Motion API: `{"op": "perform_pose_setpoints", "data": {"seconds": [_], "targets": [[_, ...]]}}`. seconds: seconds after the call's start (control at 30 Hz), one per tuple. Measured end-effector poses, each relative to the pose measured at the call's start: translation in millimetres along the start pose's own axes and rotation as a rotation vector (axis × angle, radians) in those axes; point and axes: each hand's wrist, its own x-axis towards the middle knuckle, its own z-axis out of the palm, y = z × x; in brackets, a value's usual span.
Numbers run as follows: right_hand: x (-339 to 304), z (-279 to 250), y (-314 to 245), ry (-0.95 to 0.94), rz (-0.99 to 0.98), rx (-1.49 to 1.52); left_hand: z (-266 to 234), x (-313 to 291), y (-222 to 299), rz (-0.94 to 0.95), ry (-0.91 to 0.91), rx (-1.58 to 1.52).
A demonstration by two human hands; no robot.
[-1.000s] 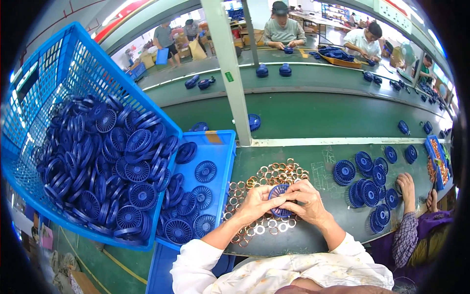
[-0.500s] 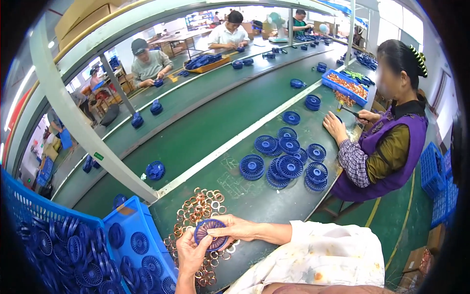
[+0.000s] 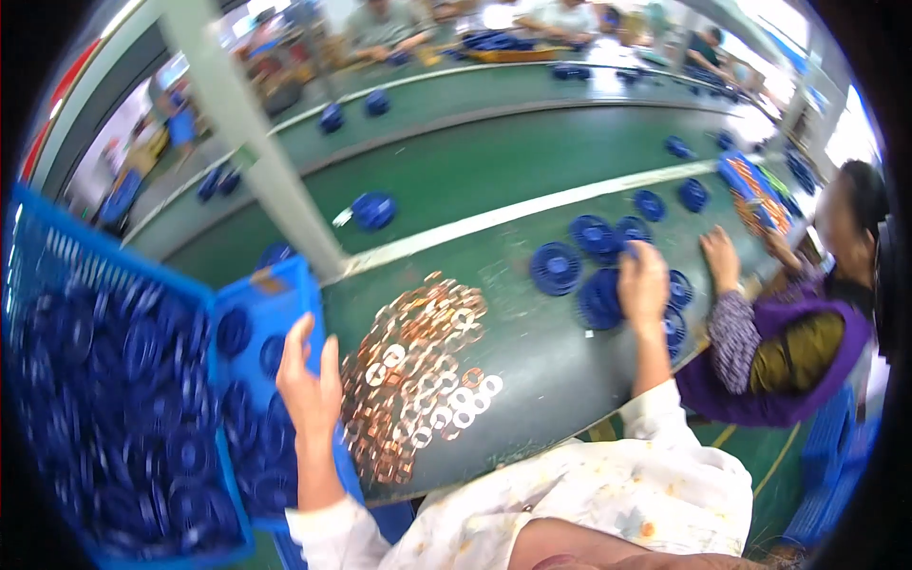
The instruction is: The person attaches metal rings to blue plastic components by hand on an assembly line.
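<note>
My left hand (image 3: 312, 385) is raised over the near edge of a blue tray (image 3: 306, 294), its fingers apart and nothing in them. The tray holds several blue spoked discs (image 3: 234, 331). My right hand (image 3: 644, 285) is at the group of blue spoked discs on the right of the green table, its fingers curled at a disc whose blue edge shows by the fingertips; the hand covers most of it. Beside it lie a single spoked disc (image 3: 556, 268) and a stack (image 3: 599, 298). Between my hands spreads a pile of copper-coloured rings (image 3: 418, 366).
A large blue basket (image 3: 114, 256) full of blue discs stands at far left. A metal post (image 3: 247, 152) rises behind the tray. A green conveyor (image 3: 456, 166) carries blue parts beyond the pale strip. A co-worker in a purple vest (image 3: 812, 366) sits at right, hand near the discs.
My hands have parted: earlier both held one blue spoked disc over the rings. The left moved to the tray and the right reached to the discs. The whole view has shifted.
</note>
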Motion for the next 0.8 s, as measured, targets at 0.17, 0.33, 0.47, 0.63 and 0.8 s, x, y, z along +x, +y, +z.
{"op": "perform_pose_setpoints", "data": {"seconds": [0.17, 0.33, 0.47, 0.63, 0.8], "targets": [[4.8, -0.3, 16.7, 0.012, -0.011, -0.019, -3.5, 24.7, -50.1, 0.059, 0.142, 0.312], [-25.1, 7.5, -118.4, -0.346, -0.267, 0.555, -19.6, 12.7, -119.7, -0.073, 0.06, 0.673], [-59.8, 29.5, -151.3, -0.665, -0.233, 0.593, -15.2, 20.9, -125.7, -0.303, -0.149, 0.655], [-71.1, 40.4, -154.2, -0.637, -0.231, 0.498, -11.7, 20.6, -96.0, -0.204, -0.197, 0.634], [-75.9, 50.5, -146.1, -0.646, -0.188, 0.545, -22.6, 27.0, -59.7, -0.211, -0.063, 0.504]]}}
